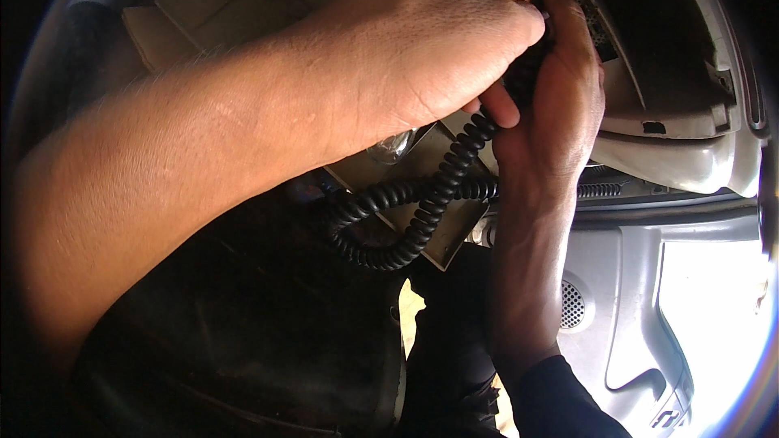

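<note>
My left hand (454,40) reaches across from the left, its thumb and fingers pinched together at the top of the view. What they pinch is hidden. My right hand (564,105) comes up from below, in a dark sleeve, with its fingers wrapped round a dark piece (526,73) at the end of a coiled black cord. Mostly covered by both hands, that piece does not show its kind. The coiled cord (434,203) hangs from between my hands, loops to the left and runs back behind my right wrist.
A vehicle interior surrounds me. At right is a grey door panel (596,268) with a round speaker grille (573,304); above it sits a pale trim piece (673,158). Boxy beige panels (219,0) lie at upper left. A large dark surface (268,316) fills the lower left.
</note>
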The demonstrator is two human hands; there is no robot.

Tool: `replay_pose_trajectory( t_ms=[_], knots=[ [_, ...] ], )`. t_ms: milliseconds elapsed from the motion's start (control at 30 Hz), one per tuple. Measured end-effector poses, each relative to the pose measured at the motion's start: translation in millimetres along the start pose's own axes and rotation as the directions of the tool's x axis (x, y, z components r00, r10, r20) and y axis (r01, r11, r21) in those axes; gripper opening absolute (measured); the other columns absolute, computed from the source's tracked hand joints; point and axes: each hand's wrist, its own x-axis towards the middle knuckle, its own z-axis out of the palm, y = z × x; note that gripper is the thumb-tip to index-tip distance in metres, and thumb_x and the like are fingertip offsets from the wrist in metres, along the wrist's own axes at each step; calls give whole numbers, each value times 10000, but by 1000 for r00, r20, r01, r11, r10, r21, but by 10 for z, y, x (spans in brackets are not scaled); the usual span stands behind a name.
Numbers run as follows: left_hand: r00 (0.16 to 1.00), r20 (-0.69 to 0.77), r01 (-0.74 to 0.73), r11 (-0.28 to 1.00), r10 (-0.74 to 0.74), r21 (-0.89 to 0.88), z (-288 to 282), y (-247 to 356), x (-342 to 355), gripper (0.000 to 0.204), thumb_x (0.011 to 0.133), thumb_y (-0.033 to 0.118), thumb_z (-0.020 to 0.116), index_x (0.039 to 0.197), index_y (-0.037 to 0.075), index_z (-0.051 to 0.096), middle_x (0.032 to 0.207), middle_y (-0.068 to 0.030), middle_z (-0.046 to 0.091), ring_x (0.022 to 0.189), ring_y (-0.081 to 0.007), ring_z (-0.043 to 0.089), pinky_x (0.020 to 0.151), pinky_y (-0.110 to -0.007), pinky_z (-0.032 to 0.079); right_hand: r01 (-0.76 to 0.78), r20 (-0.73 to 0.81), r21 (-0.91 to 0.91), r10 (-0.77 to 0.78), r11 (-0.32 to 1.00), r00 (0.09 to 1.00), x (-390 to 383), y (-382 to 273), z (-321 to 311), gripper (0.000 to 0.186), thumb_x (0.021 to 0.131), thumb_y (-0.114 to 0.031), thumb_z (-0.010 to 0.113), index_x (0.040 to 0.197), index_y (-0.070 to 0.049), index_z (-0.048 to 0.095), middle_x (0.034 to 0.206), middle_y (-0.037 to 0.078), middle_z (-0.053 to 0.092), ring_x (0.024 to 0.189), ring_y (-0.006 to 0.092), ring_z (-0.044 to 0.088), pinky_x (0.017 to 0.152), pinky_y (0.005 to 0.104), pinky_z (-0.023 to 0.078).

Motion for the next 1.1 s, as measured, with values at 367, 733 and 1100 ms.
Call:
replay_pose_trajectory(
  t_ms=[367,733,1100],
  knots=[
    [998,-57,17,1000,-15,23,51,19,-13,402,1083,267,457,1281,-42,621,729,-35,622,772,-117,719,566,-215,493,-6,-4,17,6,1000,1000,-14,-7,20,316,1088,-245,546,1197,3,709,1054,92,752,879,157,724,730,254,588],
    [990,122,88,993,-78,-84,-141,182,-26,382,1076,267,442,1177,-41,644,759,-57,636,759,-124,714,581,-233,515,-22,37,20,22,1000,999,5,-44,-19,303,1081,-239,543,1205,-11,698,1071,87,745,904,156,721,746,262,586],
    [998,65,-26,924,1,381,30,341,145,364,1063,245,459,1071,-49,673,866,-81,662,785,-151,724,661,-253,562,-46,-39,-82,43,996,998,13,-121,19,328,1081,-235,518,1198,13,699,1027,109,744,891,165,718,725,271,576]
  ],
)
